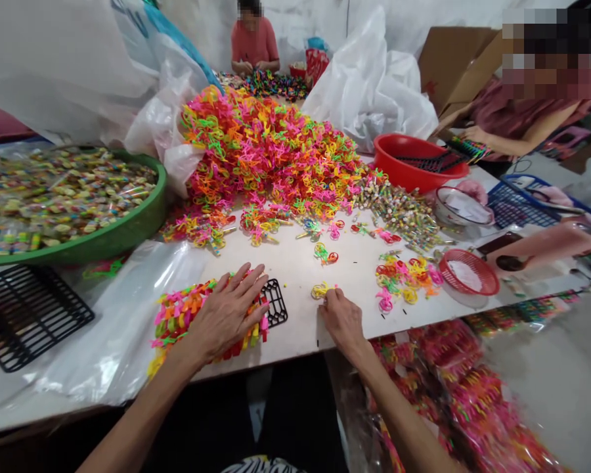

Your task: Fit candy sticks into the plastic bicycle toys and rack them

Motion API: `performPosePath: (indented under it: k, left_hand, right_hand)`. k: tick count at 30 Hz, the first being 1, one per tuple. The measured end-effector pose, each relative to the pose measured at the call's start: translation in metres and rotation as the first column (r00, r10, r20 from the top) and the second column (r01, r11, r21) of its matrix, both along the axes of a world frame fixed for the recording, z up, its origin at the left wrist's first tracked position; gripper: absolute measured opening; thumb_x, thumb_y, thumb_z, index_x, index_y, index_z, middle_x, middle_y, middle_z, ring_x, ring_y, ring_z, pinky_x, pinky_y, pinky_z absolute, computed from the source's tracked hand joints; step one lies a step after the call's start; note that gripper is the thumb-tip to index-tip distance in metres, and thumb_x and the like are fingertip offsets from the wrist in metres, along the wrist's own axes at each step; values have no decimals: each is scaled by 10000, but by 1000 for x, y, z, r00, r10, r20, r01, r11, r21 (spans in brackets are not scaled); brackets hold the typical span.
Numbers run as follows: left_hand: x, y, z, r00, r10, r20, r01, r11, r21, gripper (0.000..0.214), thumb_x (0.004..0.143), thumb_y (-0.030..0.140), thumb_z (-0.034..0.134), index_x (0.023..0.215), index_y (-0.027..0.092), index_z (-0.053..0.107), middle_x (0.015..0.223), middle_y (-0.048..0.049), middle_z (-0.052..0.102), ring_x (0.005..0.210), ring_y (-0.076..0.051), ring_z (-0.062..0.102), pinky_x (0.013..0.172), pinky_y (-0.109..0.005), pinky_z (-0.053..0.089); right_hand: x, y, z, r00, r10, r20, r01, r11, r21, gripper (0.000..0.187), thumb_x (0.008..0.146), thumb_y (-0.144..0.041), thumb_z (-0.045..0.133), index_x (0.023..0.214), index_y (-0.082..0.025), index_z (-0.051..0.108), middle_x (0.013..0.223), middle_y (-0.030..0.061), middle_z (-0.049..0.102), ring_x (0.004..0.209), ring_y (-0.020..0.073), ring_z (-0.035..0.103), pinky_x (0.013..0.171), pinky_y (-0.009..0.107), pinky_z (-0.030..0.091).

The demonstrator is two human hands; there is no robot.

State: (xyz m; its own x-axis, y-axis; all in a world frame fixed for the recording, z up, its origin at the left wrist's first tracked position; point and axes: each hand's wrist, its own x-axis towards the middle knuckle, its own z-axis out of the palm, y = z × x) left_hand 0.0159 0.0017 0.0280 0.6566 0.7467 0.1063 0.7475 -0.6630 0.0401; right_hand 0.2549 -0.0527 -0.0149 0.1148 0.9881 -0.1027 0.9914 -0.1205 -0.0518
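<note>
My left hand (225,313) lies flat with fingers spread on a black grid rack (276,303) filled with rows of neon plastic pieces (175,315). My right hand (342,320) is closed in a pinch on a yellow plastic scissor toy (321,290) on the white table (295,263). A few loose pieces (325,253) lie just beyond it. A small group of pink, orange and yellow pieces (404,279) sits to the right of that hand.
A big heap of neon plastic pieces (270,151) fills the table's middle. A green basin of wrapped sweets (69,197) stands left, an empty black rack (22,315) below it. Red bowl (414,161), small red basket (467,270), blue basket (517,203) right. Two other people sit beyond.
</note>
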Motion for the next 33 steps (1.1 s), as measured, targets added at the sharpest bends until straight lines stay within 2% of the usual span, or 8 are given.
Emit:
performPosePath:
  k: [6, 12, 14, 17, 21, 23, 29, 33]
  left_hand:
    - [0, -1, 0, 1000, -5, 24, 5, 1000, -3, 504, 870, 452, 339, 1318, 226, 380, 1437, -32, 302, 1333, -246, 213, 1032, -453, 283]
    - [1, -1, 2, 1000, -5, 11, 6, 1000, -12, 513, 869, 442, 344, 1324, 205, 364, 1441, -37, 294, 1335, -258, 202, 1019, -473, 301]
    - [1, -1, 4, 1000, 1, 27, 0, 1000, -15, 504, 867, 435, 355, 1309, 195, 381, 1435, -50, 308, 1333, -253, 212, 1020, -466, 305]
    - [2, -2, 5, 998, 21, 58, -20, 1000, -16, 500, 860, 428, 375, 1291, 175, 395, 1425, -78, 327, 1328, -246, 230, 1027, -451, 304]
    - [2, -3, 5, 998, 26, 61, -25, 999, -20, 507, 860, 413, 380, 1304, 170, 372, 1428, -88, 317, 1330, -238, 224, 1040, -441, 289]
    - [2, -3, 5, 998, 23, 51, -22, 999, -27, 503, 863, 406, 372, 1309, 173, 365, 1436, -84, 302, 1334, -235, 213, 1047, -439, 278]
    - [2, -1, 2, 999, 24, 34, -24, 1000, -6, 639, 858, 460, 355, 1398, 164, 184, 1466, -77, 227, 1346, -258, 157, 1029, -461, 279]
    - [2, 1, 2, 1000, 7, 11, -7, 1000, 1, 597, 872, 480, 302, 1397, 219, 191, 1456, -37, 261, 1342, -261, 170, 1021, -493, 261]
  right_hand:
    - [9, 4, 2, 999, -8, -48, 9, 1000, 22, 158, 814, -195, 439, 950, -194, 520, 1015, 57, 562, 754, 155, 583, 538, 240, 319]
    - [25, 12, -2, 926, -125, -355, 112, 992, -59, 80, 746, -245, 492, 731, -181, 537, 675, 26, 592, 672, 177, 567, 553, 245, 337]
    - [16, 23, -10, 794, -138, -592, 131, 990, -55, 47, 704, -224, 509, 678, -185, 519, 620, 5, 575, 618, 156, 550, 535, 233, 356]
    - [-16, 48, -24, 446, -118, -887, 160, 986, -51, 108, 614, -198, 551, 701, -191, 487, 594, -37, 546, 542, 125, 519, 500, 217, 388]
    - [-62, 80, -35, 142, -15, -990, 69, 998, -5, 115, 627, -228, 541, 714, -185, 478, 593, -50, 523, 520, 110, 505, 503, 213, 415]
    - [-73, 88, -34, 204, 58, -977, -30, 998, 53, 82, 647, -241, 539, 678, -176, 500, 582, -44, 517, 521, 108, 492, 502, 208, 402]
    - [-82, 85, -14, 694, 386, -608, -319, 922, 221, 170, 735, -140, 451, 816, -152, 599, 785, 51, 632, 654, 143, 543, 581, 228, 378]
    - [-74, 99, -3, 736, 444, -512, -470, 878, 86, 186, 750, -146, 476, 852, -150, 631, 798, 48, 656, 690, 149, 573, 599, 218, 383]
